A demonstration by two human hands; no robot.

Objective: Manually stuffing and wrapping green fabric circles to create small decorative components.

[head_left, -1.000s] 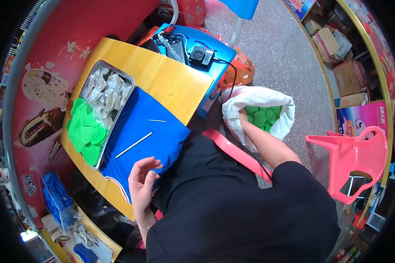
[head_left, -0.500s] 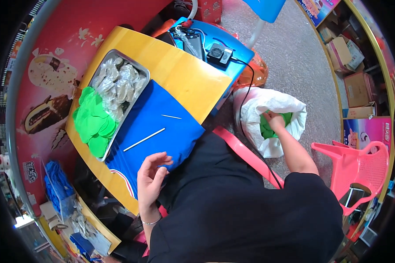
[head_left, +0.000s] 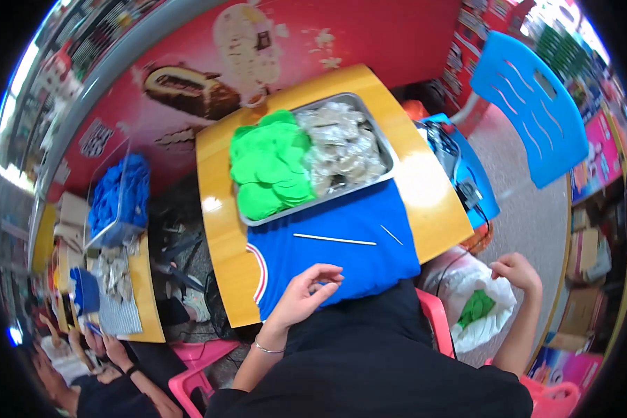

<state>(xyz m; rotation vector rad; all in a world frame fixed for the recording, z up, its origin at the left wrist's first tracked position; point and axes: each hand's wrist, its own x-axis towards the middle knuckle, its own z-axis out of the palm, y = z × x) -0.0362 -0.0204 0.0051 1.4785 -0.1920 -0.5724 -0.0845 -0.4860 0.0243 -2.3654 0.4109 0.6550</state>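
My left hand (head_left: 309,294) hovers over the near edge of a blue cloth garment (head_left: 334,259) with red-and-white trim. Its fingers are loosely bent and apart, with nothing in them. On the cloth lie a thin white stick (head_left: 334,240) and a shorter, finer one (head_left: 391,235). My right hand (head_left: 517,272) is raised above a white woven sack (head_left: 496,324), fingers curled in; nothing shows in them. Green pieces (head_left: 476,306) lie inside the sack. Beyond the cloth stands a metal tray (head_left: 390,155) with a heap of flat green rounded pieces (head_left: 272,164) and several clear plastic packets (head_left: 341,146).
The yellow table (head_left: 223,279) meets a red printed panel (head_left: 390,42). A blue chair (head_left: 529,104) holds electronics, with a black cable hanging near the sack. Pink plastic chairs (head_left: 435,317) are around me. At lower left, other people work beside another table (head_left: 150,292).
My right hand has come up out of the sack, leaving green pieces inside. My left hand stays over the cloth. The view has turned left, bringing other people into sight.
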